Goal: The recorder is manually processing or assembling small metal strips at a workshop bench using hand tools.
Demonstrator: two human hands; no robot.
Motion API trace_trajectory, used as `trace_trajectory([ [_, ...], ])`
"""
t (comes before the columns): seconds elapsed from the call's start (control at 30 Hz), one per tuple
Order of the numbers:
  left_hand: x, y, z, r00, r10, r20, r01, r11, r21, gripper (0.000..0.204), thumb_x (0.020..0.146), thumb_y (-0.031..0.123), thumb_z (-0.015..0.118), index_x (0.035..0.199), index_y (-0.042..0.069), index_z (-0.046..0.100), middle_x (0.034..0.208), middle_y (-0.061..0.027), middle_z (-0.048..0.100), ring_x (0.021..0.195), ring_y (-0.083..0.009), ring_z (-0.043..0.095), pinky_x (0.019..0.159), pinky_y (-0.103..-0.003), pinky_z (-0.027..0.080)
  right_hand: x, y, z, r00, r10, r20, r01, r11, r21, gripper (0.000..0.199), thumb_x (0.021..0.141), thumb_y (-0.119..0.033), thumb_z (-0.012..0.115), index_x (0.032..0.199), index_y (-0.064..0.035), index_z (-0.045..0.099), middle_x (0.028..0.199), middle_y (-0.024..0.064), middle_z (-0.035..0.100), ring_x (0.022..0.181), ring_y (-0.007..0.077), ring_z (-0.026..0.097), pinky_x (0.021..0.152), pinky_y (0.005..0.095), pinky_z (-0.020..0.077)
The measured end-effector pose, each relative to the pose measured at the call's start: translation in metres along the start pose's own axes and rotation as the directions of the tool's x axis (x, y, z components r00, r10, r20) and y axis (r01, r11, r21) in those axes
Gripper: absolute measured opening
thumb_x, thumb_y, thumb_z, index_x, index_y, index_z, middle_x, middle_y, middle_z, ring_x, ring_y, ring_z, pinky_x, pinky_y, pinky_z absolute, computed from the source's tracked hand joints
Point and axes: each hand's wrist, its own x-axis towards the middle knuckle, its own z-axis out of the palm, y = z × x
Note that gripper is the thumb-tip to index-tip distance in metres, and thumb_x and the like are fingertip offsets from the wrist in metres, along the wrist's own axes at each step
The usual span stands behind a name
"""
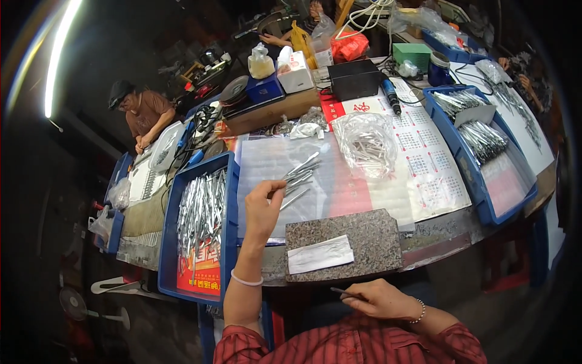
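A loose bunch of thin silvery metal rods (301, 171) lies on a clear plastic sheet (257, 158) over the table. My left hand (265, 203) reaches to the near ends of these rods, thumb and fingertips pinched on one of them. Close to my body, my right hand (381, 298) is closed around a slim dark rod-like tool (347, 293), whose tip sticks out to the left. Between my hands a speckled stone slab (376, 242) sits at the table's edge, with a folded white cloth or paper (320, 254) on it.
Left stands a blue tray (228, 242) full of metal rods; another blue tray (527, 193) with bundled rods is at right. A plastic bag of pale sticks (367, 145), a black box (353, 80) and a blue screwdriver (391, 94) lie farther back. A person (145, 112) works at far left.
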Motion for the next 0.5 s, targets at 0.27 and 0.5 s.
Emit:
trace_trajectory([
  [0.27, -0.088, 0.076, -0.008, 0.973, 0.026, 0.23, 0.035, 0.965, -0.259, 0.017, 0.08, -0.013, 0.061, 0.094, -0.004, 0.066, 0.096, -0.0093, 0.066, 0.091, -0.0173, 0.063, 0.082, -0.027, 0.049, 0.004, -0.007, -0.017, 0.919, 0.31, -0.244, -0.006, 0.63, 0.776, 0.044, 0.095, -0.006, 0.061, 0.133, -0.0001, 0.04, 0.098, 0.0127, 0.068, 0.059, 0.0069, 0.055, 0.053, 0.0197, 0.045],
  [0.5, -0.144, 0.1, -0.004, 0.96, 0.047, 0.275, 0.046, 0.946, -0.322, 0.022, 0.078, -0.01, 0.065, 0.096, 0.001, 0.069, 0.094, -0.0107, 0.07, 0.086, -0.0207, 0.068, 0.075, -0.028, 0.052, 0.007, -0.012, -0.021, 0.932, 0.306, -0.197, -0.028, 0.599, 0.8, 0.024, 0.093, -0.007, 0.064, 0.115, -0.0002, 0.058, 0.08, 0.0102, 0.067, 0.052, 0.0064, 0.051, 0.047, 0.0193, 0.0413],
])
